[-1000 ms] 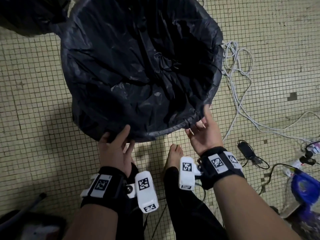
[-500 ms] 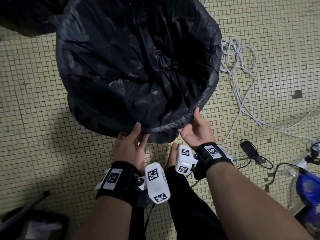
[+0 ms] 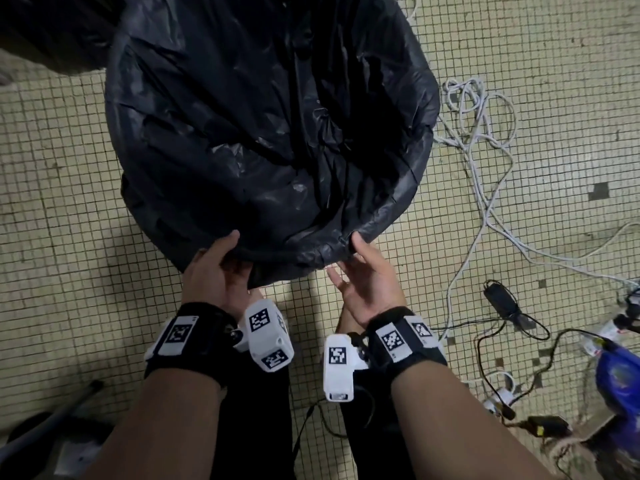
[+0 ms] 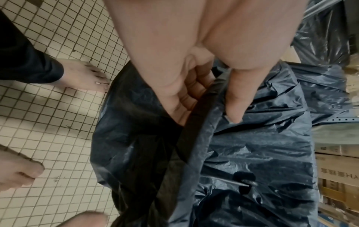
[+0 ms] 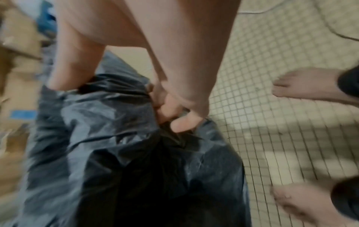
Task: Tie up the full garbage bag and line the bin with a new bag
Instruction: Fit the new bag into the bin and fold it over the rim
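Head view: crinkled glossy black bag (image 3: 270, 133)

The garbage bag (image 3: 270, 133) is glossy black all over, going a bit blue-grey where light hits the crinkles in the wrist views. The floor (image 3: 52, 220) is tiny pale yellow-beige square tiles with dark grout, plus a few odd dark tiles toward its right edge. White cables (image 3: 485, 161) and black cables (image 3: 512, 327) lie there too. The wristbands (image 3: 194, 334) are black with white tags printed in black-and-white square codes. There's something bright blue (image 3: 620, 379) at the right edge.
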The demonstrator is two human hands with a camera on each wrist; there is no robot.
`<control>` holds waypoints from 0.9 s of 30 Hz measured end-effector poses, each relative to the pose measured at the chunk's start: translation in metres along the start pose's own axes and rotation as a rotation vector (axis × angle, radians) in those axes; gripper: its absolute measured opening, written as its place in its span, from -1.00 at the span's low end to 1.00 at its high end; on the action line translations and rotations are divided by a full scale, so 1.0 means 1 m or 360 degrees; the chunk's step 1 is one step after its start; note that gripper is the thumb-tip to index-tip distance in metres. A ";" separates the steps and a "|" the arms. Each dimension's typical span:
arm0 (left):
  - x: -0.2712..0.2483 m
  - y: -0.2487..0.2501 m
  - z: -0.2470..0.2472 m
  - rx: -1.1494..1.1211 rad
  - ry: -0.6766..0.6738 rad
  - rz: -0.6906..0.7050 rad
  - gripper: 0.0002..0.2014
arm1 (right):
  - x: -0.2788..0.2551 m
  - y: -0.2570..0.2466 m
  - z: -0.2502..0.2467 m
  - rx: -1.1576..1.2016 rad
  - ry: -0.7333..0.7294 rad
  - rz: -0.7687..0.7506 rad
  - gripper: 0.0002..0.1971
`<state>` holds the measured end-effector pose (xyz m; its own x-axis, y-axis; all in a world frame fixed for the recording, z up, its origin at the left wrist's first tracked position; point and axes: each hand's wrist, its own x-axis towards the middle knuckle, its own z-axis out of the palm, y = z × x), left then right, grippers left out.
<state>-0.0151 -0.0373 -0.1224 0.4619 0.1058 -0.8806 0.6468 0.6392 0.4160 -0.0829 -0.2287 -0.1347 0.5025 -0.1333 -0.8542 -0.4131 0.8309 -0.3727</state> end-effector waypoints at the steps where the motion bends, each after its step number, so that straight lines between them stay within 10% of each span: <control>1: 0.002 0.004 0.000 0.0031 0.0015 -0.0027 -0.77 | -0.002 -0.002 0.003 -0.0079 0.0086 -0.0024 -0.43; 4: 0.001 0.008 0.003 0.0030 0.0057 -0.0058 -0.64 | 0.000 -0.017 0.006 -0.0275 0.0456 -0.0359 -0.07; 7: -0.005 0.000 0.008 0.0057 0.0176 -0.0069 -0.43 | 0.008 -0.038 0.013 -0.0788 0.0650 -0.0668 -0.21; 13: -0.017 -0.039 0.025 0.0405 0.0151 -0.0237 -0.67 | 0.027 -0.064 0.029 -0.0965 0.0696 -0.0518 -0.61; 19: -0.006 -0.037 0.026 0.0400 0.0296 -0.0343 -0.84 | 0.027 -0.075 0.030 -0.0745 0.0610 -0.0446 -0.61; 27: -0.003 -0.028 0.020 0.0434 0.0408 -0.0185 -0.55 | 0.021 -0.061 0.030 -0.0546 0.0606 -0.0370 -0.54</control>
<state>-0.0228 -0.0704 -0.1265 0.2317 0.2537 -0.9391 0.8393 0.4360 0.3248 -0.0246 -0.2660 -0.1196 0.3267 -0.5301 -0.7825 -0.5796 0.5416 -0.6089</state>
